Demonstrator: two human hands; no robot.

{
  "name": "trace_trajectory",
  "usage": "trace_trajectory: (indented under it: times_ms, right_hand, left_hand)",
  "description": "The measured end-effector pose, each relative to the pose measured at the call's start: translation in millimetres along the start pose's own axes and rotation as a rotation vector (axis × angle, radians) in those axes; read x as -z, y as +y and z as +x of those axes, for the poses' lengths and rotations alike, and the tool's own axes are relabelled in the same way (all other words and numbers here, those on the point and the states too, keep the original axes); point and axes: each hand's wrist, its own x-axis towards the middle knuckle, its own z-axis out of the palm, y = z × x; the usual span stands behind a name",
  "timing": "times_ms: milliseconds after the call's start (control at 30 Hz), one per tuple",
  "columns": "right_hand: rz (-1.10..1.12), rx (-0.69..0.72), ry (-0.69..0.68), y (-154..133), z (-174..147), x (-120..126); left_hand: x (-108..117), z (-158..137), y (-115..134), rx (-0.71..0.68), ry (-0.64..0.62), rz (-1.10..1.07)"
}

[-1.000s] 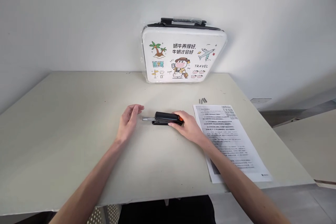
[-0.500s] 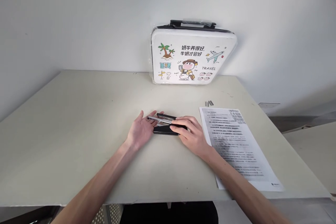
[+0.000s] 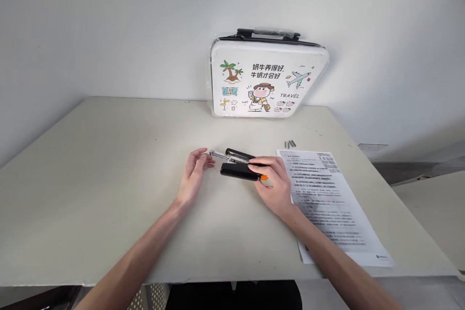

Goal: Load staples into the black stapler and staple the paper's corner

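A black stapler (image 3: 238,170) with its parts spread apart is in my right hand (image 3: 273,184), whose fingers wrap round its rear end. A bit of orange (image 3: 264,178) shows by that hand. The stapler's silver metal magazine (image 3: 219,154) sticks out to the left from between the black top cover and the base. My left hand (image 3: 193,175) is beside the magazine's tip, fingers loosely curved and apart, with nothing visible in them. Whether the left fingertips touch the metal is hard to make out.
Right of the hands lies a printed sheet of paper (image 3: 327,208), partly under my right forearm. Several small staple strips (image 3: 290,144) rest just beyond its top edge. A white case with cartoon prints (image 3: 269,80) leans on the wall at the table's (image 3: 90,179) back.
The stapler has moved slightly right and turned in my right hand, exposing the orange part. My left hand has turned from palm-up under the metal tip to sideways beside it, its fingers more curled.
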Motion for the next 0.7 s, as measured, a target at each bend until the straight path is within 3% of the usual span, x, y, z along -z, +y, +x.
trace_trajectory:
  times_ms: [67,200,400,500,700]
  right_hand:
    - [-0.003,-0.038,0.024,0.2,0.6,-0.1]
    - [0.006,-0.094,0.035,0.3,1.5,-0.2]
    - [0.041,-0.144,0.011,1.2,-0.1,-0.7]
    - [0.066,-0.259,0.004,0.8,1.8,0.5]
    - [0.161,-0.644,-0.074,13.9,24.9,-13.0]
  left_hand:
    - [2.7,-3.0,-1.3,-0.073,0.016,0.206]
    - [2.0,-11.3,3.3,-0.114,-0.100,0.445]
    - [-7.5,-22.2,3.8,-0.198,-0.322,0.545]
    - [-8.1,-20.7,3.6,-0.063,-0.305,0.368]
    - [-0.8,-4.7,9.2,0.285,-0.132,-0.349]
